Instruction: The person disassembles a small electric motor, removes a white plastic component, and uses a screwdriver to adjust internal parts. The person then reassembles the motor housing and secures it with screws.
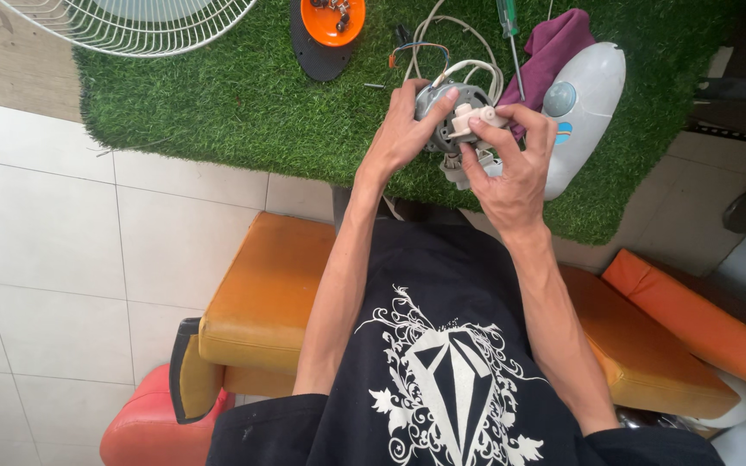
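Both hands (403, 129) (511, 168) grip motor (455, 108); turf (243, 95) open leftward.

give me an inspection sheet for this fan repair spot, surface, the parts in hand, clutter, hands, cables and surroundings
Surface: green artificial-grass mat on pale floor tiles.
Job's things: round grey metal fan motor with a white plastic gear piece, held above the mat.
Clutter: white plastic fan housing, purple cloth, green-handled screwdriver, orange dish of screws, white wire fan guard.
Grippers: left hand grips the motor; right hand pinches the gear piece.
Cables: white motor leads loop across the mat.
Surroundings: orange cushioned seats, red stool.
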